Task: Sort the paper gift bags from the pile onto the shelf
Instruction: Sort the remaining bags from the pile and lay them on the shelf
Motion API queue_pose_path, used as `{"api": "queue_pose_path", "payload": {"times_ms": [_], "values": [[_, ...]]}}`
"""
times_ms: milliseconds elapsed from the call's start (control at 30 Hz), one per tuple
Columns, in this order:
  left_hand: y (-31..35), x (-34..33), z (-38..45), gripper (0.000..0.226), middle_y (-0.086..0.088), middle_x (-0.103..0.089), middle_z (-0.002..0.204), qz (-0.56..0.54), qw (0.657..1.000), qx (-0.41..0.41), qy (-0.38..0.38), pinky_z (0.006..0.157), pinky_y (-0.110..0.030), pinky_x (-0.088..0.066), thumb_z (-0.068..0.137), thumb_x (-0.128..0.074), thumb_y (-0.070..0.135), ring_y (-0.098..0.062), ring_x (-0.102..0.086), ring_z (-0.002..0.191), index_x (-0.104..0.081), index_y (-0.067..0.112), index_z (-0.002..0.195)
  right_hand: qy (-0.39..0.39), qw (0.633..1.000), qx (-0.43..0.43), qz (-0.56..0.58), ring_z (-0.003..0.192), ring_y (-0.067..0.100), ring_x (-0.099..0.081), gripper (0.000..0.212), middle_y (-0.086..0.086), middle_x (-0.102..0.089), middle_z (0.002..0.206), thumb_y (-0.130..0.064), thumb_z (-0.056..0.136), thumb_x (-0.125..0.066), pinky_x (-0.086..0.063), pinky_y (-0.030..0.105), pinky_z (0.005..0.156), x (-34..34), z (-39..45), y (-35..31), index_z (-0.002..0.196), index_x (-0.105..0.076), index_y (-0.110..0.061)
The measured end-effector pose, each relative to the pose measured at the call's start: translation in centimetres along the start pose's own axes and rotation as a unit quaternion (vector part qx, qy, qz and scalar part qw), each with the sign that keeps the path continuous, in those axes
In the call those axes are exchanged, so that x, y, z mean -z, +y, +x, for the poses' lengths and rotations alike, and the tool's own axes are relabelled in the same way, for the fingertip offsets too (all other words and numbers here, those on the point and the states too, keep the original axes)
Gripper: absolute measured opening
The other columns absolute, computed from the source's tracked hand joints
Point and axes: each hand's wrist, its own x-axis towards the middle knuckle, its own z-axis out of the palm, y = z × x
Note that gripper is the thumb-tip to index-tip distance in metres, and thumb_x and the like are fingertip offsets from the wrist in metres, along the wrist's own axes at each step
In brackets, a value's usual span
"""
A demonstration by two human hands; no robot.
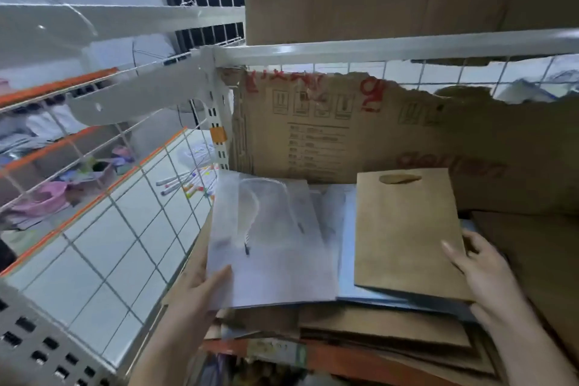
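- The torn brown cardboard sheet (360, 135) standing at the far side of the shelf carries red printed characters along its top edge, too blurred to read.
- Its handling pictograms and printed table are illegible.
- Red lettering at its right is smeared, unreadable.

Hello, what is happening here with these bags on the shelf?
A person is sorting flat paper gift bags on a shelf. The left hand grips the near corner of a white bag with a cord handle. The right hand holds the right edge of a brown kraft bag, which lies on bluish bags. More brown bags are stacked below, and a torn cardboard box stands behind.
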Motion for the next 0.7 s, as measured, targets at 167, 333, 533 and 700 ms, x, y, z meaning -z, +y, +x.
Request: {"api": "queue_pose_path", "payload": {"times_ms": [167,333,533,700], "values": [[-1.5,-3.0,-0.7,0.038,-0.003,-0.075,0.095,-0.075,0.995,0.026,-0.058,0.057,-0.031,-0.058,0.084,-0.053,0.013,-0.021,-0.072,0.079,-0.056,0.026,0.12,0.08,0.995,0.024,0.052,0.09,0.021,-0.057,0.047,0.005,-0.06,0.106,-0.023,0.092,-0.053,-0.048,0.037,0.078,6.7,-2.9,0.1,0.138,-0.04,-0.021],[-3.3,-9.4,-1.2,0.044,0.002,-0.073,0.085,-0.077,0.992,0.017,-0.103,0.054,-0.026,-0.057,0.066,-0.066,0.025,-0.015,-0.069,0.069,-0.062,0.031,0.11,0.146,0.984,0.047,0.093,0.082,0.016,-0.063,0.031,0.002,-0.067,0.098,-0.022,0.09,-0.055,-0.054,0.025,0.061,13.7,-7.6,0.6,0.121,-0.053,-0.021],[-6.0,-18.5,-3.8,0.03,-0.004,-0.07,0.101,-0.096,0.978,0.074,-0.171,0.056,-0.026,-0.057,0.09,-0.048,0.014,-0.019,-0.07,0.08,-0.064,0.035,0.105,0.226,0.966,0.072,0.1,0.078,0.014,-0.069,0.069,-0.006,-0.073,0.09,-0.064,0.047,-0.079,-0.053,0.024,0.057,22.5,-12.5,2.1,0.104,-0.065,-0.027],[-9.3,-28.9,-8.0,0.05,0.004,-0.063,0.12,-0.111,0.951,0.168,-0.234,0.085,-0.043,-0.05,0.082,-0.056,0.023,-0.026,-0.061,0.105,-0.05,0.033,0.13,0.309,0.939,0.079,0.128,0.064,0.001,-0.066,0.049,-0.009,-0.065,0.092,-0.041,0.073,-0.073,-0.054,0.022,0.054,32.9,-16.9,4.7,0.117,-0.056,-0.026]]}}
